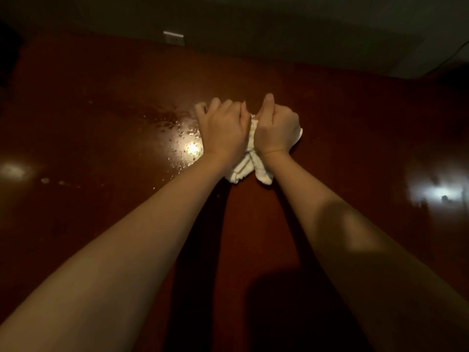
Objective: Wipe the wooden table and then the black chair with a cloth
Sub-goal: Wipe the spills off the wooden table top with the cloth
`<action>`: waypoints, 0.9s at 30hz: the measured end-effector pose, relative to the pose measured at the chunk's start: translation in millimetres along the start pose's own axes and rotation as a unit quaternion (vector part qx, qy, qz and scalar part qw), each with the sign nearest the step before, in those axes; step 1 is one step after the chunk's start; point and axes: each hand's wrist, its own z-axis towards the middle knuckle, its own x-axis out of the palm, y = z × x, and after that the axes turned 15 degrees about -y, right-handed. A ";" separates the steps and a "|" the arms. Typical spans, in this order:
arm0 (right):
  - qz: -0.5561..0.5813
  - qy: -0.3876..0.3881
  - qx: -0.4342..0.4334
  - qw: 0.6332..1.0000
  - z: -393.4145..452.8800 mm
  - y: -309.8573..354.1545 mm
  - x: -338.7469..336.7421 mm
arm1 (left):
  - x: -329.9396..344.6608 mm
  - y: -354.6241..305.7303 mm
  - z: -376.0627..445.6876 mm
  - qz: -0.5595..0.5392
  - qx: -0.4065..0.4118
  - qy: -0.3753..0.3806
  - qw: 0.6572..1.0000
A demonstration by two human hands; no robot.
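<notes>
Your dark reddish wooden surface (342, 138) glossy under lamp glare, both your forearms reaching out, white cloth (250, 162) bunched on the wood beneath them, left hand (223, 128) and right hand (278, 128) clenched around it side by side, wet droplets (177, 128) just left, wall socket (173, 38) beyond

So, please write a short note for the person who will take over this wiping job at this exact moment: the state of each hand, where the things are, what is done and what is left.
Left hand: fingers curled, gripping the white terry cloth, pressing it on the table.
Right hand: also curled round the same cloth, beside the left hand.
Cloth: bunched under both hands, near the middle of the glossy reddish-brown wooden table.
Done: cannot tell how much is wiped.
Left: wet droplets and specks lie just left of the cloth; wipe them, finish the table, then the black chair, which is not clearly in view.
</notes>
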 end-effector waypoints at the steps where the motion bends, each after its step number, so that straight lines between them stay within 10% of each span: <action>1: 0.004 0.003 0.000 1.000 11.7 2.2 8.4 | 8.7 1.2 10.5 0.000 -0.001 -0.001 1.000; 13: -0.035 0.019 -0.017 0.999 89.8 18.6 65.4 | 61.6 2.0 84.8 0.067 -0.005 0.012 0.998; 27: -0.003 0.002 0.006 1.000 -22.3 -16.5 -26.5 | -19.0 -19.7 -32.2 -0.019 -0.056 -0.006 0.998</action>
